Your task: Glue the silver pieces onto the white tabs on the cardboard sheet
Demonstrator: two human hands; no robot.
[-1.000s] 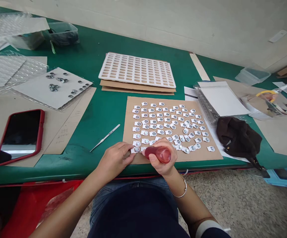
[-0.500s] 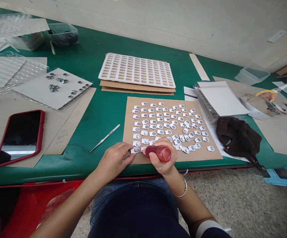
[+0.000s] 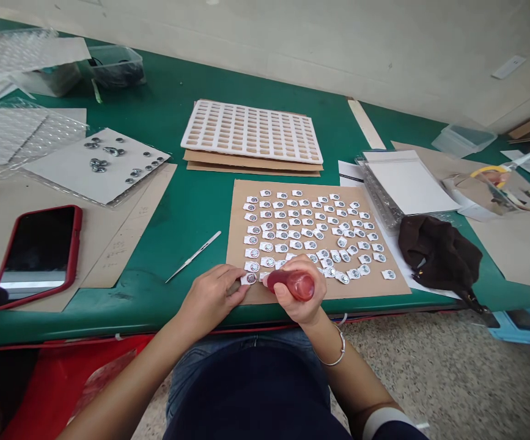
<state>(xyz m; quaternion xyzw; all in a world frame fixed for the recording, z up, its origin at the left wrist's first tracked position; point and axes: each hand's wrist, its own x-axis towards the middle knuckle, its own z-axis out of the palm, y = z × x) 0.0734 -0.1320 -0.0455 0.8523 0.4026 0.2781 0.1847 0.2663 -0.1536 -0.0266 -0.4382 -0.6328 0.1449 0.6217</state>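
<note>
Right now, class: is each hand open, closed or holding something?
Left hand: at a small white tag; grip cannot be told.
Right hand: closed around a red bottle.

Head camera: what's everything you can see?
Table: one, green, middle
Cardboard sheet: one, brown, front
Tabs bearing round pieces: dozens, white, on cardboard
Slotted tray: one, white, back
Phone: one, red case, left
Pointed tool: one, silver, left
Loose metal pieces: several, silver, left
Plastic boxes: several, transparent, back
Cloth pouch: one, dark, right
Squeeze bottle: one, red, right hand
Bracelet: one, silver, right wrist
Left hand: one, at a tab
Right hand: one, on bottle
</note>
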